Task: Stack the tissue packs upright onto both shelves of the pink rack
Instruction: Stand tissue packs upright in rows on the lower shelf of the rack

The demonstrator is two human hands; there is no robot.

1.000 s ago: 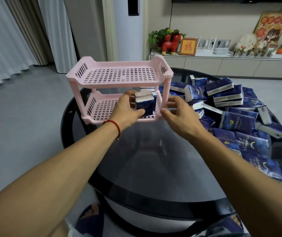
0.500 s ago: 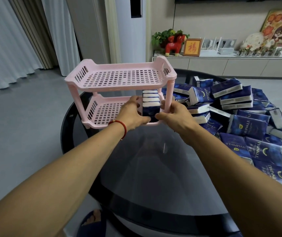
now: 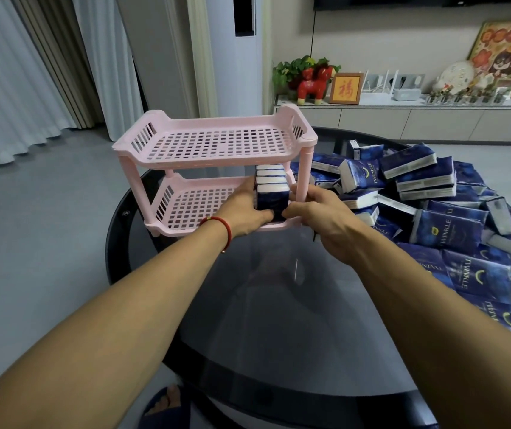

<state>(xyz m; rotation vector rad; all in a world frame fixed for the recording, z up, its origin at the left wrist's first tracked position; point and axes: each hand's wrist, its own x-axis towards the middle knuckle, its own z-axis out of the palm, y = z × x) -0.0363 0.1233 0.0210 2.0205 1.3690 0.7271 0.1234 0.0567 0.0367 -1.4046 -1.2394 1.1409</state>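
Observation:
The pink two-shelf rack [image 3: 217, 147] stands on the far left part of a round dark glass table [image 3: 279, 305]. Its top shelf is bare. At the right end of the lower shelf stands an upright row of several dark blue tissue packs [image 3: 272, 193]. My left hand [image 3: 248, 209] presses the row's left side and my right hand [image 3: 319, 212] presses its right side, thumbs meeting at the front pack. A large heap of loose blue tissue packs [image 3: 433, 205] covers the right side of the table.
The left part of the lower shelf [image 3: 192, 202] holds nothing. A low white cabinet [image 3: 402, 119] with a red horse figure [image 3: 313, 85], a framed picture and ornaments runs along the back wall. Curtains hang at the left. A slippered foot [image 3: 167, 407] shows below the table edge.
The packs went from held loosely in front of the lower shelf to standing in a neat row at its right end. Both hands closed in around the row.

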